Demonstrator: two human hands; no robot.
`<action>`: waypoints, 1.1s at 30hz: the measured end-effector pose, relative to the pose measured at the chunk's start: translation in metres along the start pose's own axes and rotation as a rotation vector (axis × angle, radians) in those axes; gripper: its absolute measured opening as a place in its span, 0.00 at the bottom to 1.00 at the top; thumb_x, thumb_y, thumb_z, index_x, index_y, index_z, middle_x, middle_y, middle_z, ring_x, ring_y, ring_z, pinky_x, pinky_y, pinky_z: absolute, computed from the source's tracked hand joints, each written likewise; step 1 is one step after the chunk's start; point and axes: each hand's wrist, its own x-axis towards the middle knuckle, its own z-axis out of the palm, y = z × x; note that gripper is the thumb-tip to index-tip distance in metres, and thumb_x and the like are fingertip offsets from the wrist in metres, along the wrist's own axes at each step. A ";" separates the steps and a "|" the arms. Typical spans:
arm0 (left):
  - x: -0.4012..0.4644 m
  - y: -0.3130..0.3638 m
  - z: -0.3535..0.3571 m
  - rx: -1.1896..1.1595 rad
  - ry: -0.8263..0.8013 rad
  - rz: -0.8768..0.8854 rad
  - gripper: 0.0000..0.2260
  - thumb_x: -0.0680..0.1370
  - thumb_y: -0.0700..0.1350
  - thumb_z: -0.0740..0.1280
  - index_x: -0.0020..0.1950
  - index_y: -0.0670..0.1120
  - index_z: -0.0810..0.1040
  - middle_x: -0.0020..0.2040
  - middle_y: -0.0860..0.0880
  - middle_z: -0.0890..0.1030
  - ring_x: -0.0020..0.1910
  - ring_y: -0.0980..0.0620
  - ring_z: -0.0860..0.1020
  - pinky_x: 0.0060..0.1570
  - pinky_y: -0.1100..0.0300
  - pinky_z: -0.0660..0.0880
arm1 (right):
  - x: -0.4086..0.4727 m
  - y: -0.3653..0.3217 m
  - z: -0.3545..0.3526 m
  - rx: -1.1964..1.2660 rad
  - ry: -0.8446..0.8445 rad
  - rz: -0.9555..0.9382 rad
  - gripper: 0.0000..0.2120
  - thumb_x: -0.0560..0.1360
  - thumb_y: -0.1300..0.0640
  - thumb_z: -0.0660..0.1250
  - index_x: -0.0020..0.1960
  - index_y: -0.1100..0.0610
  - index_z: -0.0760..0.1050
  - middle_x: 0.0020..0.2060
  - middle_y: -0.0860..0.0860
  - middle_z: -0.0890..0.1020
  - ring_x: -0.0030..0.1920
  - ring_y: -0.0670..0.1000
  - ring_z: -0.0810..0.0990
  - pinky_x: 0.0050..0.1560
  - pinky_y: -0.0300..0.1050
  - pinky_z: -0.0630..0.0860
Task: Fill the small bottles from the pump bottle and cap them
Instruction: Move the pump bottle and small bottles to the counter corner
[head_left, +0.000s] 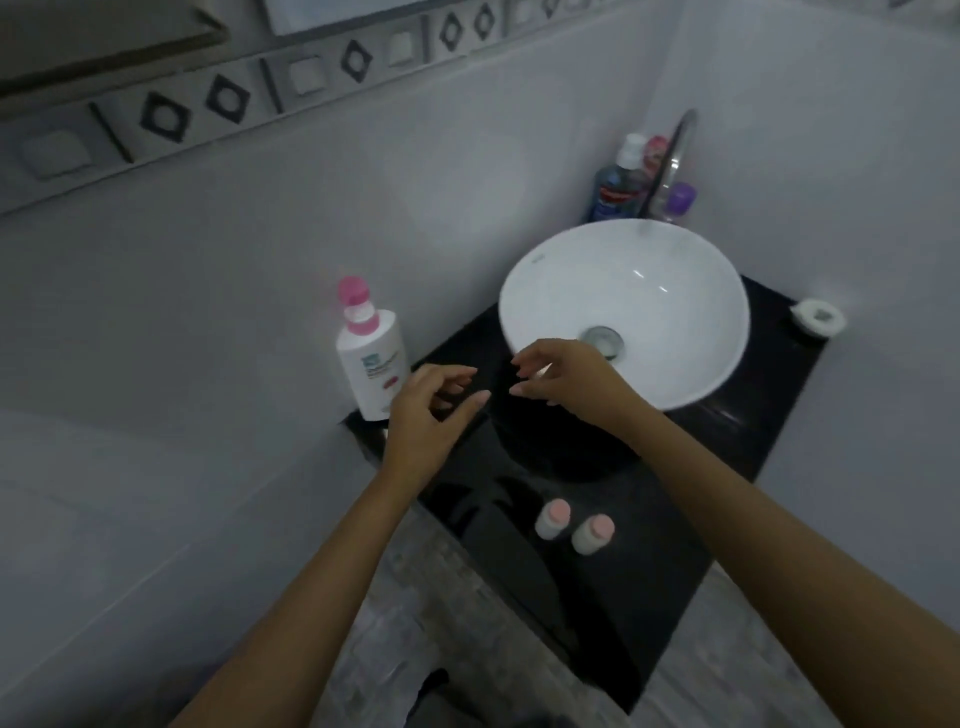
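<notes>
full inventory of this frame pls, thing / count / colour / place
pump bottle: 1, white with pink pump top, left corner of the counter by the wall
small bottles: 2, pale with pink caps on, near edge of the counter, side by side
counter: 1, glossy black, under the basin
basin: 1, white bowl with metal drain, on the counter
faucet: 1, chrome, behind the basin
mouthwash bottle: 1, blue with white cap, back corner
purple container: 1, beside the faucet
round white item: 1, right end of the counter, too blurred to name
left hand: open, empty, above the counter
right hand: open, fingers curled, seems empty
</notes>
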 end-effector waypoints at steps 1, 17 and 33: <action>-0.003 0.002 0.009 0.001 -0.105 0.000 0.14 0.71 0.48 0.73 0.55 0.49 0.80 0.49 0.51 0.79 0.47 0.58 0.78 0.47 0.70 0.75 | -0.016 0.006 -0.007 -0.003 0.019 0.016 0.14 0.68 0.55 0.75 0.53 0.54 0.79 0.48 0.51 0.84 0.45 0.50 0.82 0.49 0.45 0.80; -0.045 -0.030 0.079 0.237 -0.818 -0.038 0.21 0.64 0.39 0.77 0.56 0.47 0.79 0.51 0.50 0.79 0.49 0.56 0.78 0.51 0.61 0.77 | -0.125 0.113 0.029 -0.129 -0.085 0.325 0.27 0.67 0.58 0.74 0.64 0.54 0.71 0.55 0.53 0.79 0.50 0.52 0.80 0.52 0.49 0.78; -0.060 -0.039 0.081 0.202 -0.656 -0.071 0.16 0.65 0.37 0.76 0.52 0.46 0.82 0.49 0.49 0.82 0.46 0.55 0.80 0.51 0.59 0.79 | -0.122 0.122 0.056 -0.186 0.055 0.310 0.15 0.68 0.53 0.72 0.53 0.54 0.76 0.49 0.51 0.82 0.48 0.51 0.80 0.47 0.46 0.77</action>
